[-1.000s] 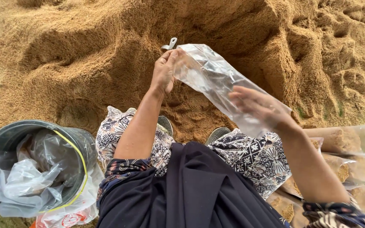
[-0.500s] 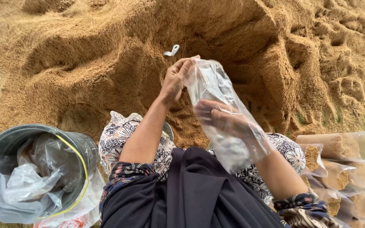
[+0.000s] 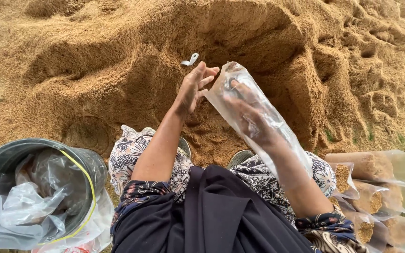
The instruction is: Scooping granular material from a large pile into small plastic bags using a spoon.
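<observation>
A clear plastic bag (image 3: 277, 140) is pulled over my right hand (image 3: 248, 111) and forearm, and the hand shows through the film with its fingers stretched toward the bag's far end. My left hand (image 3: 194, 86) is raised just left of the bag with its fingers spread. Its fingertips touch the bag's left edge. Both hands hover over a big heap of sawdust (image 3: 118, 70), in front of a scooped hollow (image 3: 240, 42).
A small white clip-like piece (image 3: 189, 60) lies on the sawdust beyond my left hand. A dark bucket (image 3: 90, 161) stuffed with empty clear bags stands at lower left. Several sawdust-filled bags (image 3: 376, 180) lie at lower right. My patterned knees and sandals are below.
My right hand has slid deeper into the bag, up toward its far end. My left hand has let go of its pinch on the bag's top and spread its fingers.
</observation>
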